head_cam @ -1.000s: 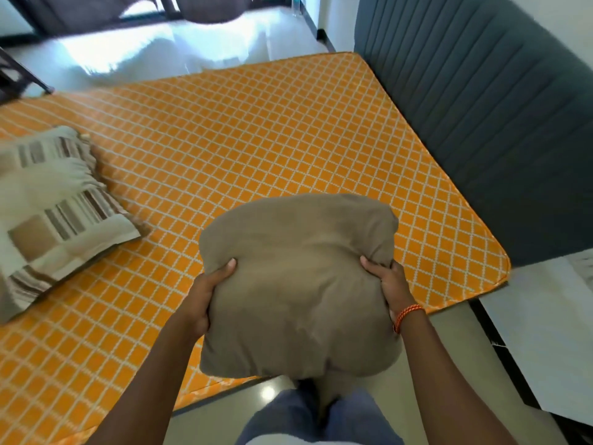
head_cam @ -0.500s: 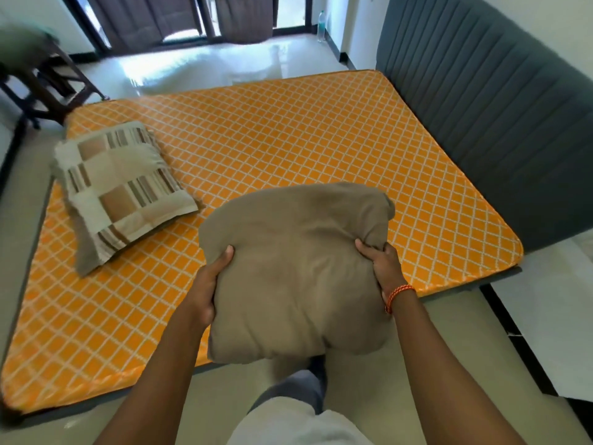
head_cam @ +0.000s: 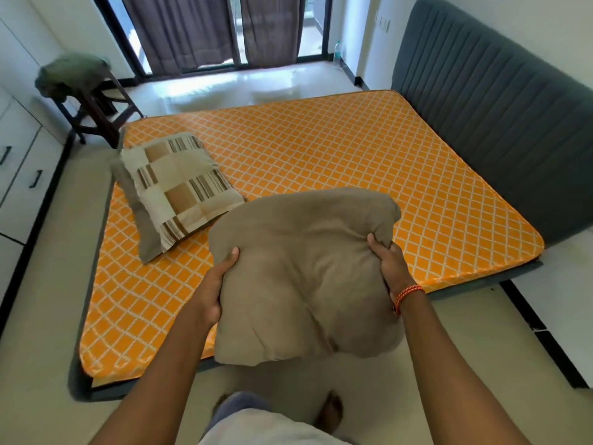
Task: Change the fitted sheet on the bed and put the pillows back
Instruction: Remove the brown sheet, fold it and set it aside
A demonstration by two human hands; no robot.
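Note:
I hold a plain taupe pillow [head_cam: 305,277] in the air over the bed's near edge. My left hand [head_cam: 218,284] grips its left side and my right hand [head_cam: 390,268], with an orange thread at the wrist, grips its right side. An orange sheet [head_cam: 321,155] with a white diamond pattern covers the mattress. A second pillow [head_cam: 179,187] in brown and cream patchwork lies on the sheet at the left, near the foot end.
A grey padded headboard [head_cam: 497,107] runs along the bed's right side. A dark wooden stool [head_cam: 93,107] with green cloth [head_cam: 70,72] on it stands past the bed's far left corner. White drawers [head_cam: 22,175] line the left wall. Curtained glass doors [head_cam: 208,30] are behind.
The view has pulled back and up, so the whole bed, the stool and the doors now show. Both hands keep the same grip on the taupe pillow.

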